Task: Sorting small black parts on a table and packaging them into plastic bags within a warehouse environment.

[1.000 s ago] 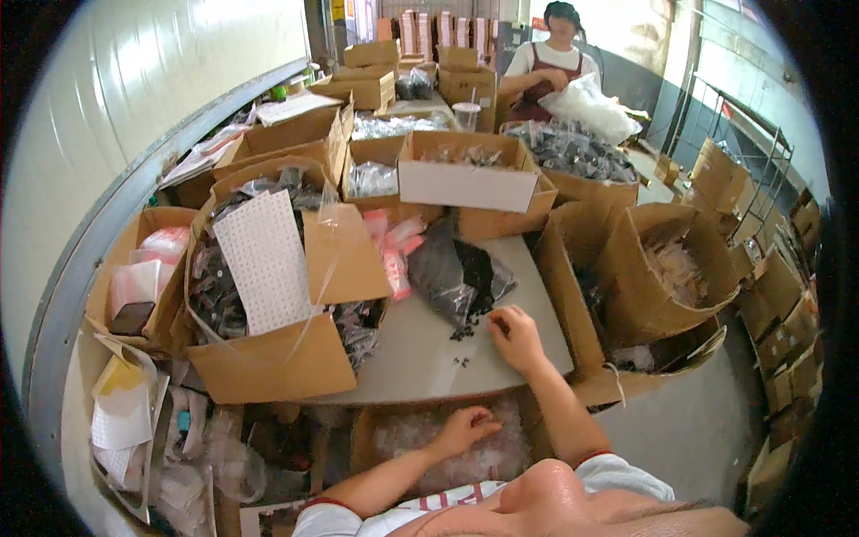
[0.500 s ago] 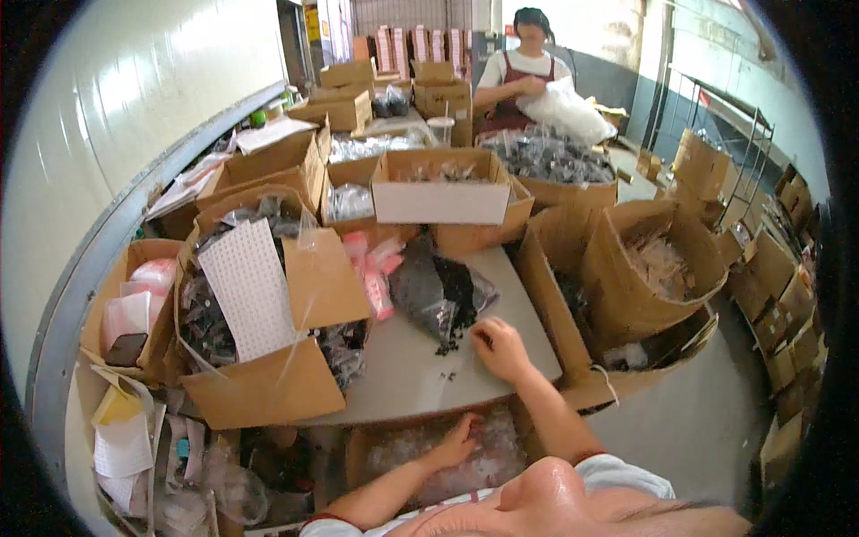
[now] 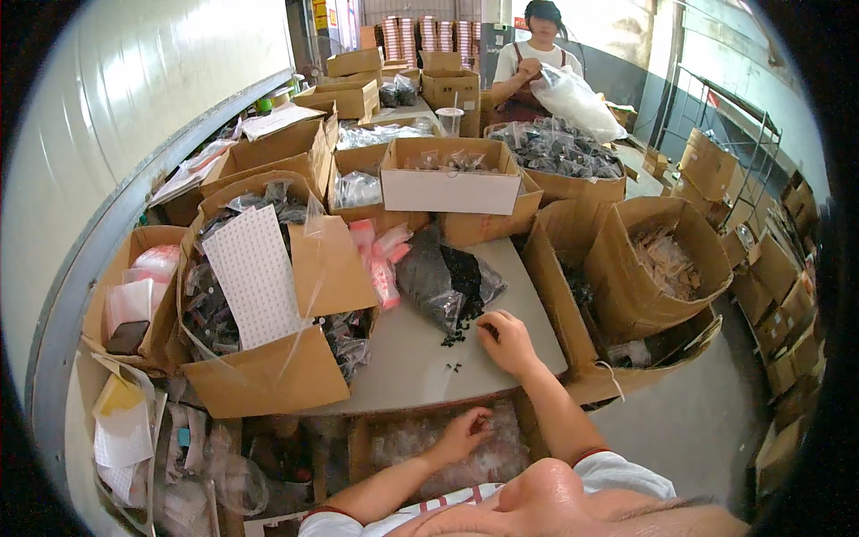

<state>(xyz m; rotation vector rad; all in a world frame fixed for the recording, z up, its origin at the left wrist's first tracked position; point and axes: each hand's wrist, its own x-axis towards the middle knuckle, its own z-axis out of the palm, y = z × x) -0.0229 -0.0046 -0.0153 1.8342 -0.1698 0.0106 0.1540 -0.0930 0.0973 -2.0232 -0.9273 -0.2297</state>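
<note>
The right hand [image 3: 506, 341] rests on the grey table [image 3: 420, 367], fingers curled down over some small black parts [image 3: 455, 338]. It pinches at them, but I cannot tell if it holds one. These little parts lie loose on the table, right at the open mouth of a clear plastic bag of black parts [image 3: 447, 285]. The bag lies just far of the hand.

The left hand [image 3: 463, 433] is lower and nearer, reaching into a cardboard box of clear little bags [image 3: 447, 447] under the table's near edge. Its fingers are bent around the bags, and I cannot tell if it grips one.

Left of the bag are pink packets [image 3: 380, 259]. Further left stands a big open box [image 3: 268, 376] with a dotted white sheet [image 3: 255, 277] in it. At the far end, another person [image 3: 537, 63] holds a big clear bag [image 3: 573, 98].
</note>
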